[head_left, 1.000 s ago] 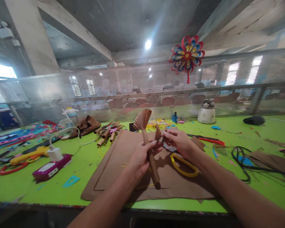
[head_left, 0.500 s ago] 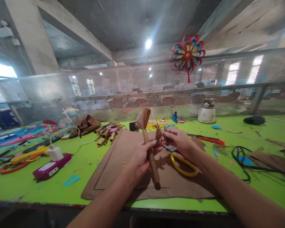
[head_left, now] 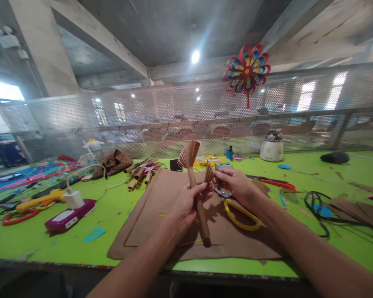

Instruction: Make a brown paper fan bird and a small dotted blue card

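Observation:
My left hand (head_left: 189,200) is wrapped round a brown paper tube (head_left: 203,221) that has a pleated paper fan (head_left: 189,155) at its upper end. A smaller pleated fan (head_left: 209,172) stands up at the fingertips of the same hand. Close beside it, my right hand (head_left: 231,180) pinches a small brown paper piece (head_left: 216,174). Yellow-handled scissors (head_left: 242,217) lie under my right wrist on a brown paper sheet (head_left: 149,223), their blades partly hidden. Thin yellow string hangs near the tube's lower end.
Several paper tubes (head_left: 147,177) lie behind the sheet. A purple power strip (head_left: 70,217) with a white charger is at the left, beside a yellow tool. Red-handled scissors (head_left: 278,183), a black cable (head_left: 321,215) and a white jar (head_left: 271,148) are at the right.
The small fan at my left fingertips appears spread slightly wider. Both hands keep their hold, and the whole view has shifted slightly.

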Demonstrator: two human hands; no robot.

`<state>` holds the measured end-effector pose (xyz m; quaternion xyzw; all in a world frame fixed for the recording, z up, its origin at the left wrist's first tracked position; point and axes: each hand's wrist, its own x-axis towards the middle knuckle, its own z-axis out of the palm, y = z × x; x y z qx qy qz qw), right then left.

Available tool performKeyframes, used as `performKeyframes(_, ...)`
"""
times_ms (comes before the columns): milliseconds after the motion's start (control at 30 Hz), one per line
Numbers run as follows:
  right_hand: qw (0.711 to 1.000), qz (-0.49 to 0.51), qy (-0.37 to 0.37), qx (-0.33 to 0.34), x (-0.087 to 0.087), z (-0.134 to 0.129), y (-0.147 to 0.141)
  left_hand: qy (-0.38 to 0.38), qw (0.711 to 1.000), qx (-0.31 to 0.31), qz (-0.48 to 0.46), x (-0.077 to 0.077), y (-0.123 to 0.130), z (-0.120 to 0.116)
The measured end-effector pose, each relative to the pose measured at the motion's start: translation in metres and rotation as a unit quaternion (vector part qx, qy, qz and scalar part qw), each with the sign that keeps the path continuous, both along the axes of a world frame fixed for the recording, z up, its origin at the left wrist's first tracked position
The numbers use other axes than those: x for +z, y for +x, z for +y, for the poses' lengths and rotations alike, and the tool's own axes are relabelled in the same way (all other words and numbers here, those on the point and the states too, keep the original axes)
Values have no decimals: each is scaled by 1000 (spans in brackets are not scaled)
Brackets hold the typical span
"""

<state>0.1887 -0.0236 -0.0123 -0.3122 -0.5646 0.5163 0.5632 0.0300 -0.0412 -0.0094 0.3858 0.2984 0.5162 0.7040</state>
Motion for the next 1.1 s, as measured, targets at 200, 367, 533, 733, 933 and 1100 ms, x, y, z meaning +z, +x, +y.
performKeyframes(200, 1000, 2, 2, -3, 4, -4, -1, -6, 1000, 8, 3, -1, 1, 0)
performKeyframes(367, 1000, 3, 0, 8, 3, -4, -2, -1, 1000, -2, 12, -1, 1, 0)
performKeyframes(533, 1000, -22, 8, -6, 3, -3, -1, 8, 1000, -13, 20, -3, 1, 0)
performKeyframes(733, 998, -60, 15, -20, -1, 2, 3, -7, 1000, -20, 17, -3, 1, -1)
performKeyframes(933, 999, -43, 11, -11, -3, 4, 5, -37, 999, -28, -11, 0, 1, 0)
performKeyframes(1100, 999, -49, 17, -2, -3, 3, 5, -36, 999, -20, -3, 1, 1, -1)
